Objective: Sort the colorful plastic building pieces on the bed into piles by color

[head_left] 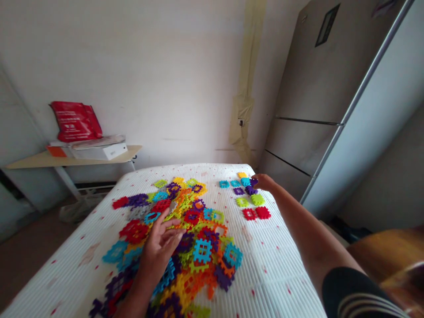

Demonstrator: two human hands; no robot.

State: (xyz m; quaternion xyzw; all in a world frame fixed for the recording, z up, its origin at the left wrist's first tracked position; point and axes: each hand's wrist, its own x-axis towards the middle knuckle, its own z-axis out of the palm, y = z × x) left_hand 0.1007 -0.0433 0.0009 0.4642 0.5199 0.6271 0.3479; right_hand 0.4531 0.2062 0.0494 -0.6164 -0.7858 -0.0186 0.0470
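Observation:
A big heap of colourful interlocking plastic tiles (185, 229) covers the middle of a white ribbed table mat (278, 265). My left hand (162, 243) hovers over the heap with fingers stretched out and apart, holding nothing. My right hand (263, 182) reaches to the far right corner, fingers curled on a purple tile (252, 189). Beside it lie small sorted groups: blue tiles (233, 183), green tiles (251, 201), red tiles (256, 213) and a yellow tile (242, 175).
A tall grey refrigerator (318, 101) stands right of the table. At the left, a side shelf (66, 160) carries a white box (99, 151) and a red bag (76, 120). A pale wall lies behind.

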